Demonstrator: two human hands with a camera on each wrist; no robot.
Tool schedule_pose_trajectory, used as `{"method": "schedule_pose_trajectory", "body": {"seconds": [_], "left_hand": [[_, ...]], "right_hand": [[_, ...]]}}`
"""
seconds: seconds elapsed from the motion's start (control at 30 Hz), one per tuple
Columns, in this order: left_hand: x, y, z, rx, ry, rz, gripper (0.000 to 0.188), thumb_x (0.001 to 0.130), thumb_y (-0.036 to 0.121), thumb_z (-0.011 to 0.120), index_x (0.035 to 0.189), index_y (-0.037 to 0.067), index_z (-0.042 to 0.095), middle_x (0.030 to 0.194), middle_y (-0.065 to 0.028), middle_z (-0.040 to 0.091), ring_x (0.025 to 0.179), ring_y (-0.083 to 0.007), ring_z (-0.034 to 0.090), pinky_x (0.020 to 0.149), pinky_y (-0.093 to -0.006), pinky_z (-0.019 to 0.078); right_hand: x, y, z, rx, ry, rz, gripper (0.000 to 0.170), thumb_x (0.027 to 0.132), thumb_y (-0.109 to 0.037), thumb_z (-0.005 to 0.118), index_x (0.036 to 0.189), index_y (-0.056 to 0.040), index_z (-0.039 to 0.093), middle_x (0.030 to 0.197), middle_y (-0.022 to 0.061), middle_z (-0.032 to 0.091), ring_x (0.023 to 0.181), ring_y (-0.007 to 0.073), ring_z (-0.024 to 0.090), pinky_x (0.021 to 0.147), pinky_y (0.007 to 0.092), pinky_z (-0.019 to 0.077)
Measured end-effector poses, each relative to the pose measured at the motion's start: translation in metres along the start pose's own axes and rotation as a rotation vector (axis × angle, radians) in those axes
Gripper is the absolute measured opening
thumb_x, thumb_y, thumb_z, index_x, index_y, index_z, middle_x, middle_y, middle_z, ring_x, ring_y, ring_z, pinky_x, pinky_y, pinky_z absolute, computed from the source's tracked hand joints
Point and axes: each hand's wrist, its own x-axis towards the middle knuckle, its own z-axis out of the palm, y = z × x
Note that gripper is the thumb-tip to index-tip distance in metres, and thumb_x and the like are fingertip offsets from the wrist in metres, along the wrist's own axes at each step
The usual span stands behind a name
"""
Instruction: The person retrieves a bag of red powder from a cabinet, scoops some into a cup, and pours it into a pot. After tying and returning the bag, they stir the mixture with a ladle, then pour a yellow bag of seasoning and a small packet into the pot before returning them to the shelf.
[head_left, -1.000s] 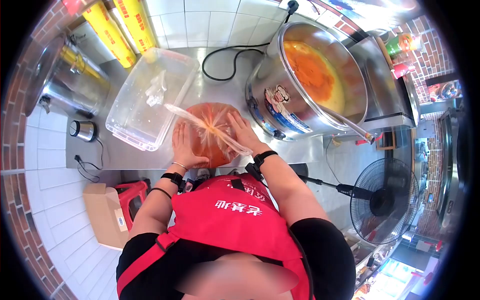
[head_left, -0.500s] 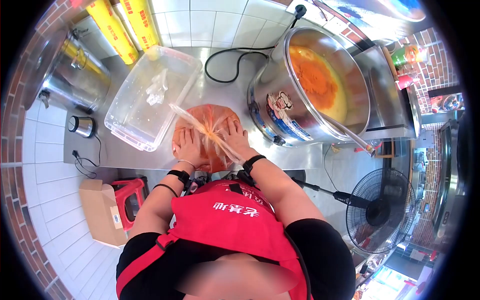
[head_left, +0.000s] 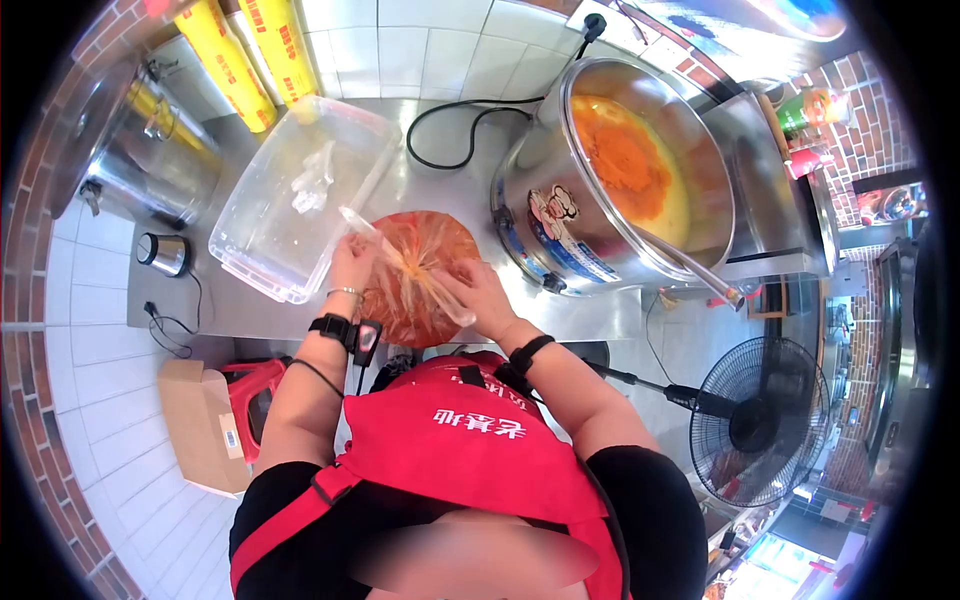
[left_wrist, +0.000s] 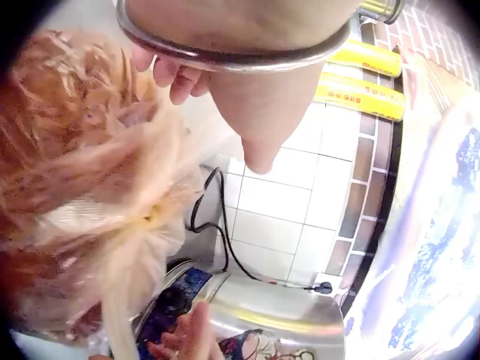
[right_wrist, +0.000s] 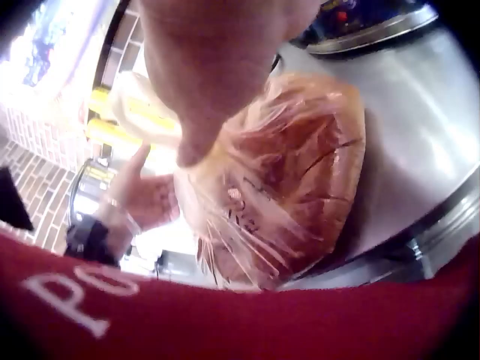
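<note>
A clear plastic bag (head_left: 405,315) of reddish contents, gathered and tied at its top, sits on the steel counter in front of the person. At its left side the left hand (head_left: 352,262) is raised, its fingers toward the bag; in the right wrist view this left hand (right_wrist: 150,199) shows thumb and fingers spread. Beside the tied neck is the right hand (head_left: 482,295), its fingertips close to the gathered plastic. The left wrist view shows the right hand's fingers (left_wrist: 193,334) loosely extended near the bag's twisted tail (left_wrist: 120,307).
A clear plastic tub (head_left: 270,235) with crumpled white plastic stands left of the bag. To the right is a large steel pot (head_left: 540,180) of yellow and orange contents, a handle leaning over its rim. A black cord (head_left: 415,140) lies behind. A fan (head_left: 755,420) stands at right.
Both hands pressed on the bag's sides before. The left hand has since lifted off toward the back left, and the right hand has drawn up beside the tied neck. The bag stays in about the same place.
</note>
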Motion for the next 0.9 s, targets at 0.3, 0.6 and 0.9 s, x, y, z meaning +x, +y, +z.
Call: {"method": "schedule_pose_trajectory", "body": {"seconds": [0.3,0.6,0.9], "left_hand": [[0.044,-0.01,0.019,-0.431,0.095,-0.161,0.036,0.085,0.031,0.065,0.07,-0.002,0.061,0.056,-0.0063,0.053,0.052,-0.0141,0.044,0.054,-0.0335,0.0413],[0.026,-0.009,0.011,-0.056,0.539,-0.287,0.03,0.085,0.027,0.066,0.069,0.001,0.064,0.055,-0.0015,0.053,0.055,-0.0105,0.048,0.055,-0.03,0.0422],[-0.034,0.1,-0.019,0.063,-0.064,0.743,0.011,0.078,0.013,0.063,0.085,0.006,0.068,0.081,-0.0102,0.065,0.08,-0.026,0.06,0.074,-0.0346,0.0468]], "right_hand": [[0.042,-0.012,0.026,0.813,-0.146,0.12,0.02,0.093,-0.02,0.051,0.101,-0.0078,0.064,0.083,0.0083,0.06,0.078,0.0219,0.057,0.07,0.0311,0.0458],[0.008,0.008,0.013,0.833,-0.071,0.637,0.031,0.097,-0.028,0.046,0.081,-0.0026,0.056,0.069,-0.0005,0.056,0.066,0.0098,0.053,0.057,0.0302,0.0415],[0.077,-0.022,0.013,0.427,0.257,-0.077,0.03,0.083,-0.029,0.061,0.098,-0.0029,0.061,0.088,0.0125,0.067,0.085,0.0267,0.065,0.074,0.0388,0.0478]]}}
